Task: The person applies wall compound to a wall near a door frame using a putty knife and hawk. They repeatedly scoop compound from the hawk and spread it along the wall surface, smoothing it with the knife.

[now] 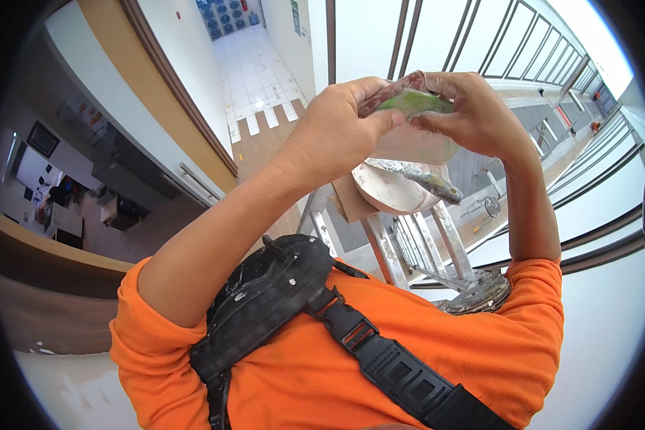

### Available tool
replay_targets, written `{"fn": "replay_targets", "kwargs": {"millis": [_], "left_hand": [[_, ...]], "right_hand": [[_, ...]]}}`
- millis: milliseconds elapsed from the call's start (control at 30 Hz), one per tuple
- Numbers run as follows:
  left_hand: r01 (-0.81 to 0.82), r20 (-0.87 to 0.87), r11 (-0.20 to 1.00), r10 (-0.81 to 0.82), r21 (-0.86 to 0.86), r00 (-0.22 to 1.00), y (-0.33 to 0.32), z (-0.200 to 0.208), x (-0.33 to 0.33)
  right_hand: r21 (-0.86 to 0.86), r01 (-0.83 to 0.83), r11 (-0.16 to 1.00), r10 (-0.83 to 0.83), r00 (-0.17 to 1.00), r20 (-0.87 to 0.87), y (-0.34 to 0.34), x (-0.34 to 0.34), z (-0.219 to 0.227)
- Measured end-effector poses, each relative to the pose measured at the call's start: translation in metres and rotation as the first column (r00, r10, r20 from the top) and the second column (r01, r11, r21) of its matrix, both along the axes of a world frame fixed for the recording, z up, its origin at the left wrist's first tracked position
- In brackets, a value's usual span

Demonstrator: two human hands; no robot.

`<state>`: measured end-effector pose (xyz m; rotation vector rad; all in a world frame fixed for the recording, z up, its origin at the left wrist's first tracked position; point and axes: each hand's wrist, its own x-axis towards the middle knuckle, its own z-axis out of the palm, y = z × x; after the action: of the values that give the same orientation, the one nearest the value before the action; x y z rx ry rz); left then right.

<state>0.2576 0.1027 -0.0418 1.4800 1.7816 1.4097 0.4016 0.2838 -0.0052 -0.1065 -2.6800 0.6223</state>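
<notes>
Both hands are raised in front of me and closed on a folded sheet (416,143), pinkish and dusty with a green patch, which looks like sandpaper. My left hand (340,129) pinches its left side, the thumb lying over the green part. On the right side, my right hand (469,111) grips it with the fingers behind and the thumb in front. Just below the sheet is a white bowl (390,192), smeared inside. Across the bowl rests a tool with a dirty, stained handle (437,186); the sheet partly hides the bowl's far side.
The bowl and a brown board (351,199) sit atop a metal ladder (383,247). A black bag (265,294) hangs against my chest on a strap. A door with a metal handle (199,180) stands to the left; dark-framed white panels (444,43) run along the right.
</notes>
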Motion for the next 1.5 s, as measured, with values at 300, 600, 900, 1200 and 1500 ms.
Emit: {"fn": "replay_targets", "kwargs": {"millis": [300, 600, 900, 1200, 1500], "left_hand": [[-0.086, -0.223, 0.908, -0.008, -0.409, 0.975, -0.133, -0.025, -0.062], [-0.412, 0.242, 0.835, 0.513, -0.366, 0.824, -0.254, -0.284, -0.084], [-0.419, 0.013, 0.117, 0.97, -0.9, 0.243, -0.386, -0.678, 0.181], [-0.733, 0.174, 0.006, 0.973, -0.68, -0.153, -0.401, -0.652, 0.173], [-0.826, 0.768, -0.465, -0.637, -0.32, 0.062, -0.442, -0.55, 0.01]], "right_hand": [[-0.023, 0.061, 0.998, -0.048, 0.922, 0.385, 0.071, -0.023, -0.027], [0.244, 0.06, 0.968, -0.156, 0.903, 0.399, 0.143, -0.022, -0.036], [0.545, 0.054, 0.837, -0.365, 0.797, 0.481, -0.001, -0.03, 0.033], [0.52, -0.041, 0.853, -0.179, 0.913, 0.366, -0.022, -0.089, 0.073], [0.432, -0.392, 0.813, 0.222, 0.893, 0.391, -0.077, -0.196, 0.063]]}}
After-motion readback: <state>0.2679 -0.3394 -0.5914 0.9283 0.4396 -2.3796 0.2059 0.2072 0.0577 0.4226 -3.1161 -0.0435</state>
